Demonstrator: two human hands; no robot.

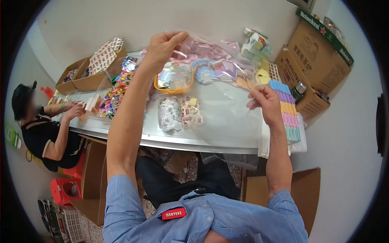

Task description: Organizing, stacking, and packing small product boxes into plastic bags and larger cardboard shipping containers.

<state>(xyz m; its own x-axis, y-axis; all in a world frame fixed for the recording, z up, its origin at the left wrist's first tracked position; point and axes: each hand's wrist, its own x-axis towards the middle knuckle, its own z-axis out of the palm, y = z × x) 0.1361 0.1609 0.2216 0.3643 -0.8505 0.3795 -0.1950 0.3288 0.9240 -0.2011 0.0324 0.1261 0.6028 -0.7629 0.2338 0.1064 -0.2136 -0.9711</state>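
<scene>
Head view, from the left: a co-worker's hands [75, 109] rest at the table's [182, 139] end; the left hand [162, 46] pinches a clear plastic bag [219, 109] raised over the table, seemingly empty; the right hand [265, 101] grips its other edge.

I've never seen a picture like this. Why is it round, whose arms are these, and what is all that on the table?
A wide-angle camera worn on a person's head looks down, so edges bend. The two arms in blue sleeves are the wearer's own. The left hand and right hand each pinch an edge of a clear plastic bag, held up over a metal table. On the table lie small packets, a stack of pastel pads and cardboard boxes of goods. Another person sits working at the left.
</scene>
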